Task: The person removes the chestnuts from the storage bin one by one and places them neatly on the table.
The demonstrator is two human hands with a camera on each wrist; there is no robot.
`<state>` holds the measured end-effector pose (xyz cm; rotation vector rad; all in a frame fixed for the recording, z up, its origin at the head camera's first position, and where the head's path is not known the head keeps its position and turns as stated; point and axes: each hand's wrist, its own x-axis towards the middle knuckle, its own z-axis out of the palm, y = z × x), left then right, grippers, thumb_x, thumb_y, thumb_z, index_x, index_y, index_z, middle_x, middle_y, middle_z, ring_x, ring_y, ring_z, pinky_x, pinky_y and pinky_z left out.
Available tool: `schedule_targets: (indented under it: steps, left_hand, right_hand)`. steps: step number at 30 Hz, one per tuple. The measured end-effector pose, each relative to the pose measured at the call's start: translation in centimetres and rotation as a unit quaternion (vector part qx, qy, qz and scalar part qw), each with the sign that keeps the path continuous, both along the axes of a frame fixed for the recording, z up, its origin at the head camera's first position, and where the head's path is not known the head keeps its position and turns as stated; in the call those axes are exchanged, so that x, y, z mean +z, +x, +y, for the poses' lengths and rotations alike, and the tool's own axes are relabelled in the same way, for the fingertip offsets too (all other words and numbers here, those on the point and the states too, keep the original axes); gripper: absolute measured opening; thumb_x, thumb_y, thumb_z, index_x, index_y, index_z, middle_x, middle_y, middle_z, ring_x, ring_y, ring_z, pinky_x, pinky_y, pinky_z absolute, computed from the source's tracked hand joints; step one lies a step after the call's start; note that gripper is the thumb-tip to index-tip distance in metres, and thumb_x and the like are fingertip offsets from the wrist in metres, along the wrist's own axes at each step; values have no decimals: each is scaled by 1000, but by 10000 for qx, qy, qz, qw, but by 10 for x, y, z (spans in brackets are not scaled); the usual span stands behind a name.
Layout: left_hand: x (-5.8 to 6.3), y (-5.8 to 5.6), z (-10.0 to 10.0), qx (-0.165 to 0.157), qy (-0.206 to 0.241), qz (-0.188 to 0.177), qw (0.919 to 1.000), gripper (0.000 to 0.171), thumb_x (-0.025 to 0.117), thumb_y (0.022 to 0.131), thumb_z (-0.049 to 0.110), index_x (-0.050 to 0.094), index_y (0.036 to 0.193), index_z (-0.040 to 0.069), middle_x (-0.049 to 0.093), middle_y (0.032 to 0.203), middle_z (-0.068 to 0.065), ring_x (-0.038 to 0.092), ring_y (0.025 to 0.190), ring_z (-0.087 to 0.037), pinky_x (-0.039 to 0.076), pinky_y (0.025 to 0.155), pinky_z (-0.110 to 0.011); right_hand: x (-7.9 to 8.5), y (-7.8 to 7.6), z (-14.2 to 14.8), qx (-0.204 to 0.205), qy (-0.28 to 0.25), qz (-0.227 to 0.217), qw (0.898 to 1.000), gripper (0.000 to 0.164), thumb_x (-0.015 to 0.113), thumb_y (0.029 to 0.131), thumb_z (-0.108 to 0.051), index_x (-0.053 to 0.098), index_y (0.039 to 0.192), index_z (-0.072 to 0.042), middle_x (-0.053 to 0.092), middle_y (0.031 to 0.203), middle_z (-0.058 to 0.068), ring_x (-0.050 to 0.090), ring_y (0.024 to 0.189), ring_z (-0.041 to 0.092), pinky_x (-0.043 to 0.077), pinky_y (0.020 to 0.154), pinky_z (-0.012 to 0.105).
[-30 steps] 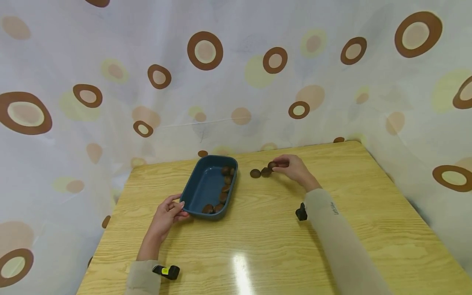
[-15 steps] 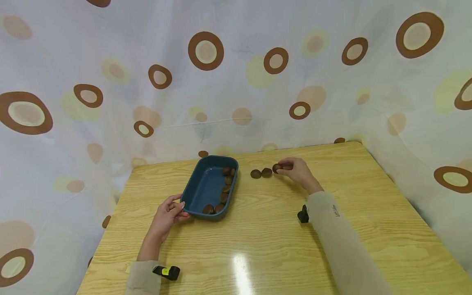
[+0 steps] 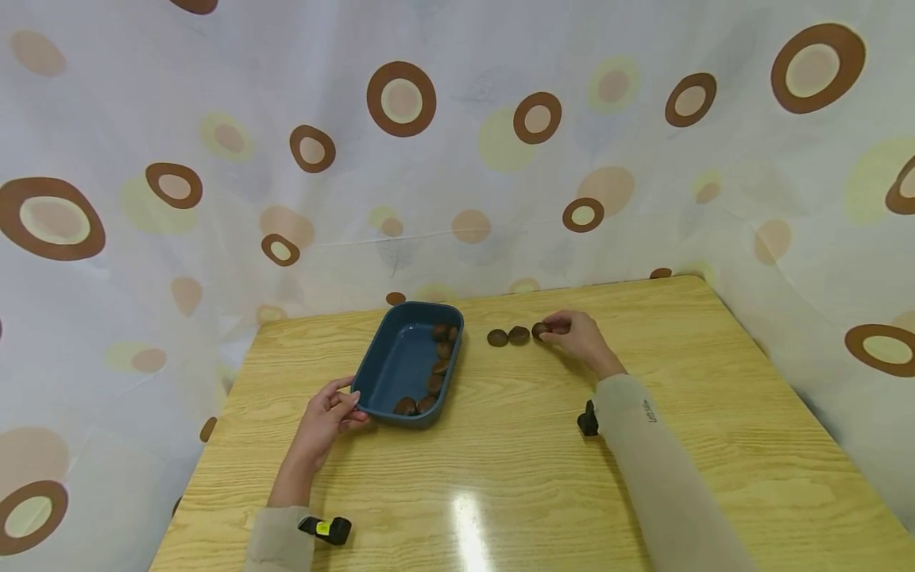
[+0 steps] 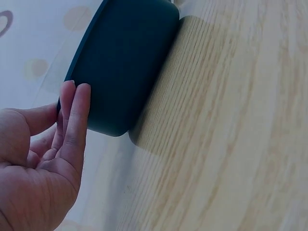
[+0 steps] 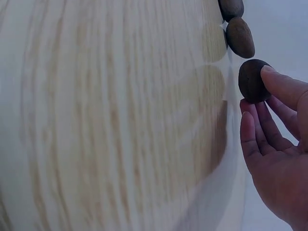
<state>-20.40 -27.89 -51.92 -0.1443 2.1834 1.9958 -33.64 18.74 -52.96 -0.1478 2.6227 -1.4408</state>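
My left hand [image 3: 325, 415] pinches the near left corner of a deep blue rectangular container [image 3: 389, 361], thumb on the rim and fingers against the outer wall, as the left wrist view shows. Several brown chestnuts [image 3: 405, 407] lie inside along its right and near sides. Right of the container, two chestnuts [image 3: 497, 338] sit side by side on the table. My right hand [image 3: 577, 338] holds a third chestnut [image 5: 252, 81] between thumb and fingers, at the right end of that row, with a small gap to its neighbour. Whether it touches the table I cannot tell.
The light wooden table [image 3: 500, 461] reaches back to a patterned cloth [image 3: 443, 159], which also hangs along both sides. Black wrist cameras sit at both cuffs, the left one [image 3: 332, 530] close above the table.
My right hand has moved a little to the right and down with the chestnut, away from the other two. The left hand and the container have stayed put.
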Motion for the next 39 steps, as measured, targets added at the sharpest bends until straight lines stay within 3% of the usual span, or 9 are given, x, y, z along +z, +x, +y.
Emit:
schedule_targets:
  steps: [10, 17, 24, 29, 35, 39]
  left_hand:
    - [0, 9, 18, 576, -182, 9, 9982, 55, 54, 110, 20, 33, 158, 5, 63, 89, -6, 72, 71, -17, 62, 74, -31]
    - [-1, 16, 29, 873, 27, 19, 9962, 58, 61, 105, 10, 30, 153, 5, 62, 86, -3, 73, 71, -16, 63, 74, -32]
    - [0, 9, 14, 831, -198, 67, 9963, 50, 51, 108, 5, 31, 154, 4, 57, 90, -3, 72, 73, -16, 63, 77, -34]
    - [2, 7, 3, 1131, -399, -7, 9928, 54, 50, 109, 13, 28, 158, 4, 53, 101, -8, 69, 70, -13, 62, 75, -33]
    - [4, 16, 17, 1257, -341, -176, 9913, 64, 57, 107, 11, 19, 158, 0, 49, 107, -14, 71, 69, -15, 64, 73, -35]
    - [5, 5, 22, 1276, -311, 13, 9913, 53, 51, 108, 8, 29, 155, -1, 47, 105, -12, 66, 68, -14, 63, 71, -34]
  right_hand:
    - [-4, 0, -4, -12, 211, -59, 9998, 41, 65, 104, -20, 60, 139, -1, 60, 137, 22, 59, 127, 38, 48, 109, 52]
    - [-3, 1, -5, 43, 265, -43, 9996, 42, 64, 104, -24, 60, 139, 0, 60, 137, 24, 58, 126, 40, 48, 107, 54]
    - [-1, 3, -6, -86, 155, 64, 9998, 44, 63, 105, -28, 59, 140, -2, 59, 141, 22, 58, 127, 40, 50, 105, 54]
    - [11, 2, -17, -87, -176, 439, 9988, 42, 62, 106, -26, 60, 141, -3, 61, 137, 20, 58, 124, 38, 51, 102, 53]
    - [32, 3, -54, 422, -661, 612, 9950, 38, 63, 106, -27, 63, 139, -9, 65, 133, 15, 61, 120, 33, 53, 99, 50]
    - [48, 11, -93, 1055, -720, 740, 9890, 37, 62, 106, -26, 64, 139, -10, 66, 133, 12, 63, 119, 31, 54, 100, 48]
